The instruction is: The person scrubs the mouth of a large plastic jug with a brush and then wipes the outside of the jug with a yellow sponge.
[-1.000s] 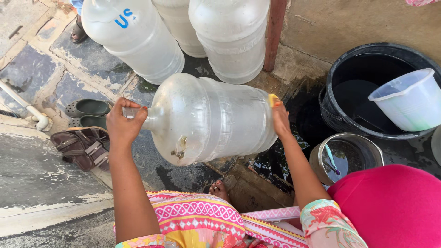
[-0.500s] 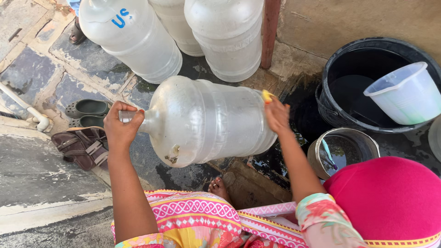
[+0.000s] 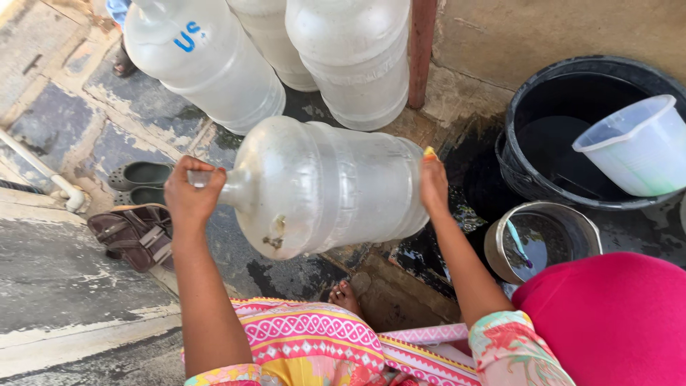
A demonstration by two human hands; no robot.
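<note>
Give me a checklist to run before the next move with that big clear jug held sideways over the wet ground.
1. Neck grip: left hand is closed around the neck of the jug. Ok.
2. Base support: right hand presses flat on the jug's base, with something small and yellow at the fingertips. Ok.
3. Jug attitude: it lies about level, sideways, off the ground. Ok.
4. Mouth open or capped: hidden by the left hand. Cannot tell.
5. Footing: a bare foot stands on dark, wet concrete. Not ok.
6. Room around: three upright jugs behind, black tub and metal pot close on the right. Not ok, tight.
</note>
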